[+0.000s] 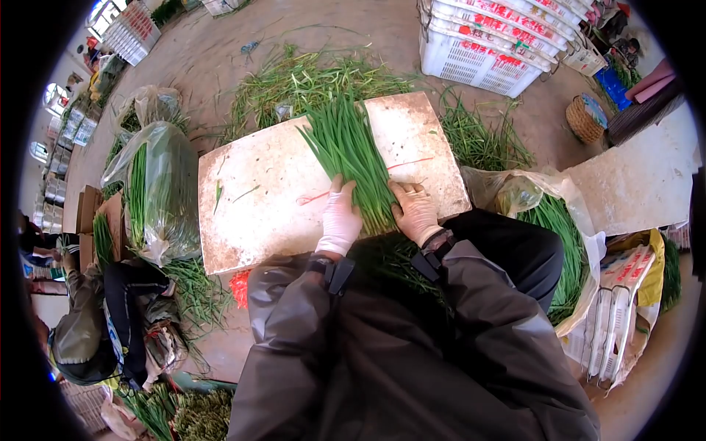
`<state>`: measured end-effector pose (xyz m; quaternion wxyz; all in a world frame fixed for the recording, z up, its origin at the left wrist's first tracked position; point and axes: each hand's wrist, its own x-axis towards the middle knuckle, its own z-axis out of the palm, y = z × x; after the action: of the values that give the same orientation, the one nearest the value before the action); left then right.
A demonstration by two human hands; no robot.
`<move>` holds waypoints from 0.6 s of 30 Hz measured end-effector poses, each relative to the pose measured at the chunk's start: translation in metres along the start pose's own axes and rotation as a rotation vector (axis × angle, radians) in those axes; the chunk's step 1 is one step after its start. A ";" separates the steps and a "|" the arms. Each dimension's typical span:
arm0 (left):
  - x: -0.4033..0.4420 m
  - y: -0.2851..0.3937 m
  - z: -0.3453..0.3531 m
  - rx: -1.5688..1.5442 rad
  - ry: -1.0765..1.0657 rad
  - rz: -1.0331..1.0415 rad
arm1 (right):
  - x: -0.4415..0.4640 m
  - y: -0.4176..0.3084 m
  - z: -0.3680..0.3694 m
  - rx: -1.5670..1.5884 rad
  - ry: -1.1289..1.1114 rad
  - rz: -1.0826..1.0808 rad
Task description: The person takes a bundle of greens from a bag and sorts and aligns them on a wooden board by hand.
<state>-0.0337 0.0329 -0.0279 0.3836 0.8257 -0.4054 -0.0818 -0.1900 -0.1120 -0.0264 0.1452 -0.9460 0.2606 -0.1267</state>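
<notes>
A bunch of garlic chives (349, 147) lies on a worn white board (257, 169) across my lap, leaves pointing away and pale stem ends toward me. My left hand (342, 217), in a pale glove with bare fingertips, presses on the bunch's left side near the stems. From the other side my right hand (415, 212), gloved the same way, grips the lower stems with thumb and fingers. A thin red tie (316, 198) runs beneath the bunch, its two ends showing on either side.
Loose chive leaves (294, 84) litter the floor beyond the board. Chives in a clear plastic bag (173, 187) stand at left, and another open bag (555, 242) sits by my right leg. White crates (478, 62) are stacked at back right. A co-worker (88, 316) sits at far left.
</notes>
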 end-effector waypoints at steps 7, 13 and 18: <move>0.002 -0.005 -0.002 -0.077 0.012 -0.008 | 0.000 0.005 0.003 0.051 0.022 -0.001; 0.002 0.000 -0.011 -0.062 0.029 -0.010 | 0.007 0.008 -0.003 0.209 0.054 0.056; 0.006 0.013 -0.014 0.056 0.168 0.038 | 0.010 -0.002 -0.012 0.192 -0.004 0.193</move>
<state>-0.0314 0.0317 -0.0077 0.3945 0.8322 -0.3895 0.0066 -0.1847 -0.1177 -0.0128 0.2471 -0.8986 0.3366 -0.1348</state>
